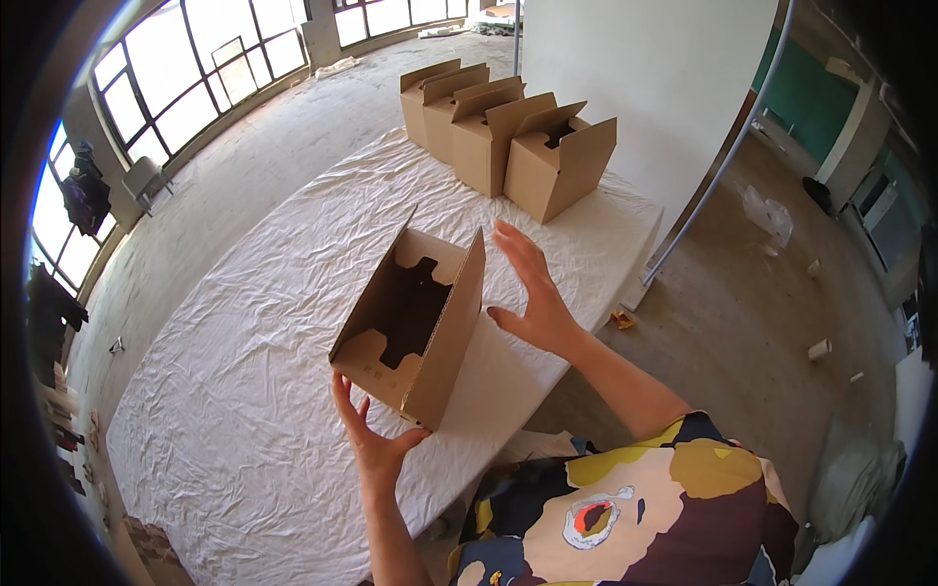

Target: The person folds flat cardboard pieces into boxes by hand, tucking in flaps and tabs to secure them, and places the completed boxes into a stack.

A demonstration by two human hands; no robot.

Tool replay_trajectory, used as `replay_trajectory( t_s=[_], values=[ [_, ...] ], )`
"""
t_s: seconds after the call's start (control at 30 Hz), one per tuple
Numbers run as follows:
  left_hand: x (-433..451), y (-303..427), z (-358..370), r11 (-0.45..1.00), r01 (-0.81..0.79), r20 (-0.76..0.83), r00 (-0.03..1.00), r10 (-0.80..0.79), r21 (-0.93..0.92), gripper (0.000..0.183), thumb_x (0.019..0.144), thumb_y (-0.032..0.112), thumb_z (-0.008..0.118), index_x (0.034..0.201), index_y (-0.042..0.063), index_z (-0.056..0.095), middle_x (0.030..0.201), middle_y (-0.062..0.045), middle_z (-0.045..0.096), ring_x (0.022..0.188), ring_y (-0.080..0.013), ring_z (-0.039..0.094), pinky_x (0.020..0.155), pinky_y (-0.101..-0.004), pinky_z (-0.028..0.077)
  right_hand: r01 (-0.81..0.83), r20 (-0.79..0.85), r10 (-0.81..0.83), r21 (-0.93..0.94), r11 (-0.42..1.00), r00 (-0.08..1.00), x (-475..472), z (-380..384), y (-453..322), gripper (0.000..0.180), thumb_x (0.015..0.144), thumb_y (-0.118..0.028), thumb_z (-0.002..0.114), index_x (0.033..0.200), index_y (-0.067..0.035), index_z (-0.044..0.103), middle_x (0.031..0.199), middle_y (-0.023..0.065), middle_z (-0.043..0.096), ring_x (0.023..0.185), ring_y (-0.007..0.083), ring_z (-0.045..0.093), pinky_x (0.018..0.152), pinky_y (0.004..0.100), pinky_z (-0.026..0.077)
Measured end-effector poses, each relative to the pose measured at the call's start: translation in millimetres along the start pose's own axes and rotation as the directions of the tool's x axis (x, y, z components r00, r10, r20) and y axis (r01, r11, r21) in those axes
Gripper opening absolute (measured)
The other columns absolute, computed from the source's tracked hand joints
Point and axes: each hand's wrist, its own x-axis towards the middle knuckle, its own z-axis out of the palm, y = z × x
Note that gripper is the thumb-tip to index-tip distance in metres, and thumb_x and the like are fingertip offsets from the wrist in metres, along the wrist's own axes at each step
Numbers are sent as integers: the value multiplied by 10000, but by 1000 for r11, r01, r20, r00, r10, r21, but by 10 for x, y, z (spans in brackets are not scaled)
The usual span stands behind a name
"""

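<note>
In front of me a brown cardboard box [448, 344] rests on a white wrinkled cloth. Its two long flaps stand up along the sides, and its short flaps lie inward with notched edges around a dark opening. My left hand [376, 448] spans the near end of this box, fingers at the left corner and thumb at the right corner. To the right of the box, my right hand [538, 308] is raised with fingers and thumb spread. A gap separates it from the cardboard, and it holds nothing.
Several similar cardboard boxes [480, 157] with raised flaps stand in a row at the table's far end. White cloth [242, 351] covers the table. Beyond the far right corner are a white panel [623, 80] and a metal pole [722, 168]. Litter dots the concrete floor [733, 322].
</note>
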Motion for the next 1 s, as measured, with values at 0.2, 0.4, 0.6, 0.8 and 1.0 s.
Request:
replay_trajectory(
  t_s=[0.2,0.4,0.6,0.8,1.0],
  values=[
    [-133,-126,-137,999,38,-32,999,-37,27,1396,579,417,998,1660,142,158,1718,-114,202,1539,-353,275,1132,-580,385,400,368,-326,-146,905,871,292,94,-625,790,724,-1,786,1456,-152,530,1528,92,476,1441,309,421,1142,458,423],
    [-301,-530,-280,979,80,-163,985,-49,186,942,921,546,717,1627,107,276,1664,-142,302,1491,-353,343,1084,-518,439,399,361,-338,-107,911,869,453,-22,-570,399,731,-39,814,1097,-89,663,1051,61,640,1086,267,620,859,374,570],
    [-273,-581,-224,967,65,-158,987,-26,248,844,988,560,628,1617,99,304,1627,-140,360,1459,-351,387,1058,-494,453,280,323,-185,-277,919,928,446,-889,-570,256,684,-26,844,853,-53,654,907,74,614,972,291,621,812,403,547],
    [-311,-576,-322,963,81,-196,980,-30,258,735,1010,430,638,1597,92,353,1602,-134,395,1412,-339,450,1051,-476,454,104,250,37,-527,844,968,459,-1676,-465,288,636,42,840,830,-37,643,900,77,627,956,291,626,813,412,539],
    [-291,-588,-216,955,46,-161,987,2,294,703,1008,353,650,1590,84,363,1581,-136,417,1389,-339,469,1044,-462,454,-102,89,228,-701,706,970,372,-2385,266,246,661,52,803,852,-18,664,928,101,662,997,315,632,874,403,536]
  ],
)
